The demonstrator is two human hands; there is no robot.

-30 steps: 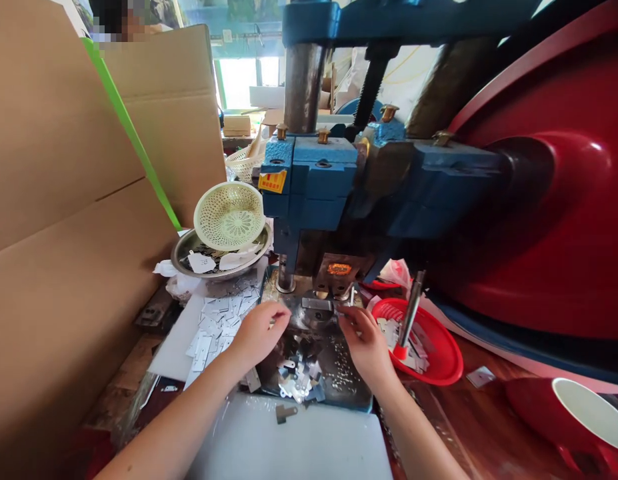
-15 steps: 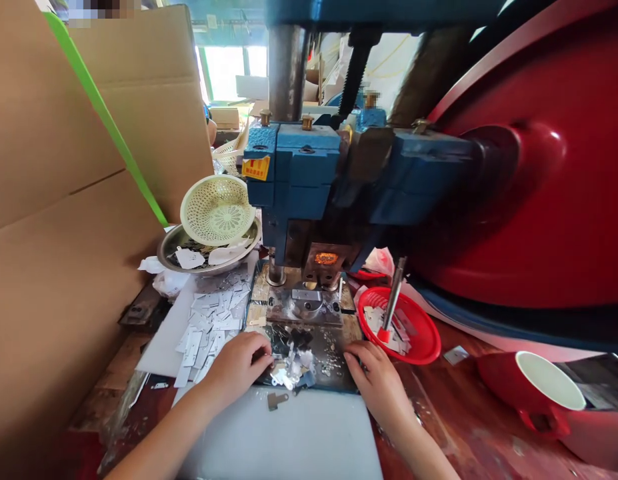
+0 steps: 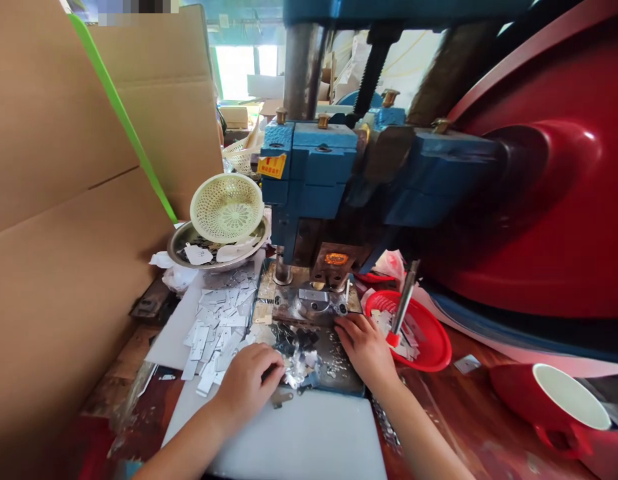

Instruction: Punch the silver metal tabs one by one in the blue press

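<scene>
My left hand [image 3: 249, 383] rests on the white board [image 3: 299, 440], fingers curled at the edge of a heap of small metal stampings [image 3: 299, 363]; what it pinches, if anything, is hidden. My right hand [image 3: 366, 347] lies on the dark press bed [image 3: 333, 363], its fingers bent and reaching toward the steel die block [image 3: 313, 303] under the blue press head [image 3: 313, 180]. Whether it holds a piece cannot be made out. Flat silvery blanks [image 3: 219, 320] are spread left of the die.
A red plastic dish [image 3: 423, 337] with metal pieces and a red-tipped tool stands right of the die. A cream strainer [image 3: 227, 207] sits in a steel bowl [image 3: 181, 243] at back left. Cardboard walls [image 3: 63, 200] close the left. A large red flywheel cover [image 3: 553, 200] and red cup [image 3: 563, 400] fill the right.
My right hand moved forward to the front of the die block. My left hand slid back and down onto the white board beside the stampings. The head camera shifted slightly.
</scene>
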